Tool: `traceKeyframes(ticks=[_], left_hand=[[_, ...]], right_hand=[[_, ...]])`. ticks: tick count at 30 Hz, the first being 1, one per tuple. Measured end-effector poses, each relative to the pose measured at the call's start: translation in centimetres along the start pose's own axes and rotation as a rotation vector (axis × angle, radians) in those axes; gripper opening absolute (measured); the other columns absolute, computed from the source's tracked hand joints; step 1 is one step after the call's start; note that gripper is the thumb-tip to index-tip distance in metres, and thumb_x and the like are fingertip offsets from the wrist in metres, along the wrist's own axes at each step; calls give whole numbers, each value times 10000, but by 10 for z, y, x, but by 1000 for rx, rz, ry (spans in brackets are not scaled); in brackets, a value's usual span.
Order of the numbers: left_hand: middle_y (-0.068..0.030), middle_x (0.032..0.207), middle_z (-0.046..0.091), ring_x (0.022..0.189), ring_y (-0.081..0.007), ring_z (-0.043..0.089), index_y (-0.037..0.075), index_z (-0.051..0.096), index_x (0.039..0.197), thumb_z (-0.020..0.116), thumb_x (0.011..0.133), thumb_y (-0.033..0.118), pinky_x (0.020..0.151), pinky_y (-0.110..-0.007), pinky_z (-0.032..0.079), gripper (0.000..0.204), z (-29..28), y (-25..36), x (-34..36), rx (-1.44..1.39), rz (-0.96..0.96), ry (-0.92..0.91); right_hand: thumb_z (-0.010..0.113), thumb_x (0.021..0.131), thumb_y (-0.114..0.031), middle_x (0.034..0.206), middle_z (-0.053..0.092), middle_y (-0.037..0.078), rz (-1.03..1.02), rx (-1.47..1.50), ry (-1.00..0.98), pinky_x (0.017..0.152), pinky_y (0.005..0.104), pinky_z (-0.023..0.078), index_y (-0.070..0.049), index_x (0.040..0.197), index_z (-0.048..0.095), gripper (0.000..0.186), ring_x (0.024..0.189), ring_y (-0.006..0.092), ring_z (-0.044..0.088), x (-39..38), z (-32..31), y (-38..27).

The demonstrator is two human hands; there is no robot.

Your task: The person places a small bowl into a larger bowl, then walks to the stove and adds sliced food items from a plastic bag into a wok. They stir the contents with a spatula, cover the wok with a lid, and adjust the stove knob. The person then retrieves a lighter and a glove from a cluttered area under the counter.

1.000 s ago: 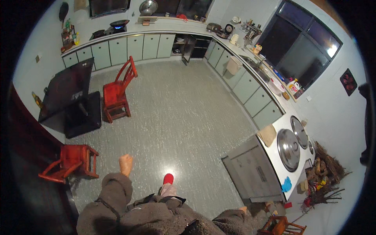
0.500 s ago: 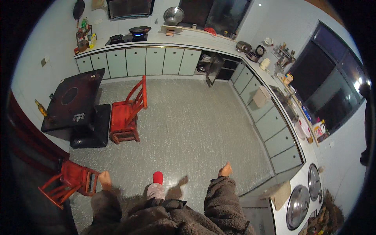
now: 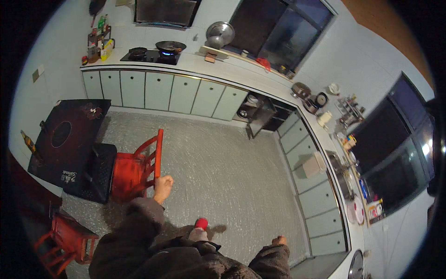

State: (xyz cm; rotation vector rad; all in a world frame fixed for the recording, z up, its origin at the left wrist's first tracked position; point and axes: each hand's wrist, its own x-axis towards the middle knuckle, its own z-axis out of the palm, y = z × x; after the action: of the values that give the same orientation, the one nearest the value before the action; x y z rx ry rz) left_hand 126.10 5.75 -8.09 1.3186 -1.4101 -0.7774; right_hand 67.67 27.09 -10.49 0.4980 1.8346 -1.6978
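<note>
My left hand (image 3: pixel 163 187) is held out ahead of me, its fingers loosely curled with nothing visible in them. In the picture it appears beside the back of a red wooden chair (image 3: pixel 127 173); whether it touches the chair I cannot tell. Low on the right, my right hand (image 3: pixel 279 240) hangs with its fingers curled in, partly hidden by the brown fleecy sleeve. It shows nothing held. Far ahead, a wok (image 3: pixel 170 46) sits over a blue flame on the black gas hob (image 3: pixel 147 56).
A dark table (image 3: pixel 76 139) with a bottle (image 3: pixel 29 142) stands left. Another red chair (image 3: pixel 74 235) is at the lower left. One cabinet door (image 3: pixel 261 118) hangs open near the far corner. The white counter (image 3: pixel 232 69) turns along the right wall, past rice cookers and a sink (image 3: pixel 342 179).
I have moved forward and the view has turned. My left hand has swung forward to beside the chair back; my right hand has dropped back and lower. The red-tipped foot shows lower.
</note>
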Motion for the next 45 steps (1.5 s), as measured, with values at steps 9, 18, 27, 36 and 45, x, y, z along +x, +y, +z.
traceKeyframes(ticks=[9, 18, 27, 36, 45], left_hand=[[-131, 559, 398, 524, -168, 427, -2, 477, 647, 507, 749, 28, 499, -339, 349, 111, 40, -44, 183, 190, -105, 290], [-72, 579, 478, 592, -108, 452, 2, 542, 651, 484, 817, 77, 550, -304, 375, 192, -14, -173, 284, -140, -349, 686], [61, 567, 350, 541, -47, 291, 87, 352, 577, 560, 804, 42, 455, -271, 249, 311, -51, -218, 501, -17, -94, 810], [52, 563, 326, 550, -52, 301, 53, 427, 621, 537, 925, 170, 483, -262, 241, 344, -38, -214, 743, -25, -25, 604], [29, 646, 469, 574, -63, 384, -2, 612, 821, 529, 943, 191, 523, -250, 323, 244, -38, -230, 919, -21, -148, 758]], right_hand=[[407, 904, -240, 564, 331, -6, 121, -42, -377, 428, 299, 244, -123, 680, 378, 255, 474, 144, 284, 82, 336, -50], [507, 916, -303, 528, 268, 1, -166, -216, -768, 444, 334, 215, -154, 637, 321, 367, 466, 147, 232, -10, 779, -57], [477, 940, -300, 566, 316, -9, -249, -119, -967, 453, 356, 213, -113, 748, 411, 275, 473, 138, 216, -113, 1092, -115], [503, 921, -240, 644, 356, -37, -470, -182, -1186, 396, 249, 196, -84, 861, 570, 180, 437, 71, 231, -194, 1330, -217], [559, 911, -234, 669, 387, -26, -466, -162, -1266, 407, 259, 202, -45, 982, 639, 217, 445, 84, 235, -222, 1633, -256]])
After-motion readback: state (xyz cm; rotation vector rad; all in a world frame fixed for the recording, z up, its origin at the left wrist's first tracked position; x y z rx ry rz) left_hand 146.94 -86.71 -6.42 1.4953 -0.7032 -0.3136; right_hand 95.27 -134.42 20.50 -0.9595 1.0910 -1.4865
